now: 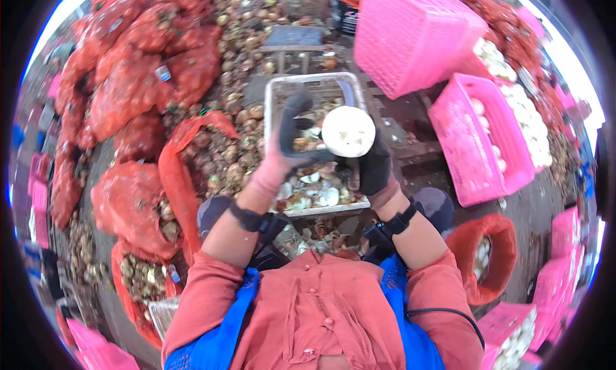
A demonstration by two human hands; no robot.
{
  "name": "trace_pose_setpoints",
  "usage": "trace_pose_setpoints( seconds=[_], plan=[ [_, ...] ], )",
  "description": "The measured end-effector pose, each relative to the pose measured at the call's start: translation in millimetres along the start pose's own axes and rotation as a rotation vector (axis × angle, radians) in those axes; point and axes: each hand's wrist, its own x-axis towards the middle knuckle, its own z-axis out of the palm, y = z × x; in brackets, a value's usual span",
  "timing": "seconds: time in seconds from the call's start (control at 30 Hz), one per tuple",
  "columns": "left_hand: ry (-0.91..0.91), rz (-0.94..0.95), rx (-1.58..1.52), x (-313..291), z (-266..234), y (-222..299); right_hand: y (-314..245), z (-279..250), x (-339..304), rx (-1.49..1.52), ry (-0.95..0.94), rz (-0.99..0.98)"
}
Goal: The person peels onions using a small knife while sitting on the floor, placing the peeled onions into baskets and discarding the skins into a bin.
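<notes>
My right hand (376, 165), in a dark glove, is closed round a large, round white peeled onion (348, 131) held up over a white crate. Most of its fingers are hidden under and behind the onion. To the left of it, my left hand (287, 138), gloved too, is open, with fingers and thumb curved apart. The thumb reaches close to the onion's lower left side; I cannot tell whether it touches. Below both hands, the white crate (272, 88) holds onion skins and pale peeled pieces (328, 197).
Red mesh sacks (138, 68) and loose unpeeled onions (234, 145) crowd the left. At right stand a pink basket (452, 171) with white onions and a taller pink basket stack (410, 43). A small stool (293, 38) is beyond the crate; a red sack (504, 274) sits near my right leg.
</notes>
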Motion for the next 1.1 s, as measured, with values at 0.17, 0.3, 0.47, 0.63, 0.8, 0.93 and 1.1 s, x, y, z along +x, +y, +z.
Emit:
trace_pose_setpoints(
  seconds=[0.17,0.3,0.47,0.63,0.8,0.93,1.1],
  plan=[
    [0.26,-0.05,0.093,10.7,-5.6,12.0,-57.7,-33.4,-36.9,-0.148,0.008,-0.246],
    [0.232,-0.008,0.008,6.7,-8.9,0.0,-108.5,-60.4,-125.3,-0.431,0.503,-0.404],
    [0.137,-0.061,-0.02,10.4,-2.8,-20.2,-174.7,-137.0,-329.9,0.161,0.934,-0.068],
    [0.219,-0.11,-0.027,10.1,-7.5,-15.3,-186.1,-153.6,-405.9,-0.712,1.591,0.145],
    [0.322,-0.148,-0.189,14.0,-29.6,-5.8,-187.7,-114.3,-284.0,-0.575,1.417,0.073],
    [0.392,-0.022,-0.239,31.3,-30.7,36.2,-181.1,-78.5,-165.9,-0.686,0.895,0.19],
    [0.536,0.076,-0.03,1.7,-128.2,62.7,-97.6,-21.6,-26.8,-0.573,0.363,0.276]
  ],
)
